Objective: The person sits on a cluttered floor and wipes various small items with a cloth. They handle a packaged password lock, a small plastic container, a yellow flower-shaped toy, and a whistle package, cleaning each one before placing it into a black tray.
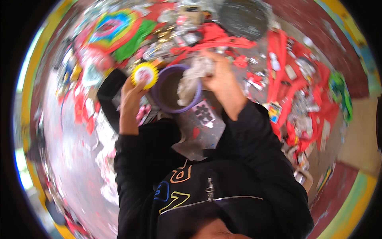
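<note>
My left hand point(133, 92) holds a round yellow scalloped-edged object point(145, 76) with a white and pink centre, to the left of a purple-rimmed bucket point(155, 97). The bucket stands on the floor between my legs, and its inside looks greyish brown. In my right hand point(219, 74) is a crumpled, pale grey cloth point(198, 67), which hangs over the bucket's right side. Blur hides the fingertips of this hand. A card with dark round shapes point(203, 112) lies just below the bucket at the right.
Red fabric or plastic point(276, 80) with mixed small scraps spreads at the right. A rainbow-coloured round item point(115, 28) and a green sheet point(134, 41) lie at the upper left. A large dark round object point(244, 19) is beyond the bucket.
</note>
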A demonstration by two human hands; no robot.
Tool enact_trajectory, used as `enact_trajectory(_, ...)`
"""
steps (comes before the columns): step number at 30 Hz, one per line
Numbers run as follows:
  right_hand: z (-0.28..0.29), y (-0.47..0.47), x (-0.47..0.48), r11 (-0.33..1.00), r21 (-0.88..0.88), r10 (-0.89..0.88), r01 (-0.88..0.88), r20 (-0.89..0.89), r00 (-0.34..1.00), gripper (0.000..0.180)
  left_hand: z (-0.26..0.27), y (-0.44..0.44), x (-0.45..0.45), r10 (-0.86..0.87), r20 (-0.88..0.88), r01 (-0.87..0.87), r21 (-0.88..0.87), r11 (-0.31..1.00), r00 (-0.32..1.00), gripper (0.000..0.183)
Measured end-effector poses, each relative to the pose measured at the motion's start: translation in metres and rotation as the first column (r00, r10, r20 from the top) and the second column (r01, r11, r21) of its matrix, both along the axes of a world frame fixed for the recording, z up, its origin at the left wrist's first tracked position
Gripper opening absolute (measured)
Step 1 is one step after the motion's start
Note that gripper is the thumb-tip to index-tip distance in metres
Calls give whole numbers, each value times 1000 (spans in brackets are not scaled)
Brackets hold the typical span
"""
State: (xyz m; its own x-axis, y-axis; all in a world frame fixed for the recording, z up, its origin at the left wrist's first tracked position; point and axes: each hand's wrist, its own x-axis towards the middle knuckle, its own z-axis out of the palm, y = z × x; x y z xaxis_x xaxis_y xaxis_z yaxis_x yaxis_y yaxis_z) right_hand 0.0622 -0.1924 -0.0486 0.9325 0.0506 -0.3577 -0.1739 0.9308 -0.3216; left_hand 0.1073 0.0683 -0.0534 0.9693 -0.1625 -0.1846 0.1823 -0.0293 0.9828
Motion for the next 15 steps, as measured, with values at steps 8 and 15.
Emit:
enact_trajectory(8,21,-15,-7,992,-127,-2,11,74,997,17,-33,141,22,298,-246,-325,-75,943,922,28)
enact_trajectory(15,19,9,-10,932,-361,-20,-35,-149,989,15,-198,274,-52,-101,217,-96,742,663,971,27)
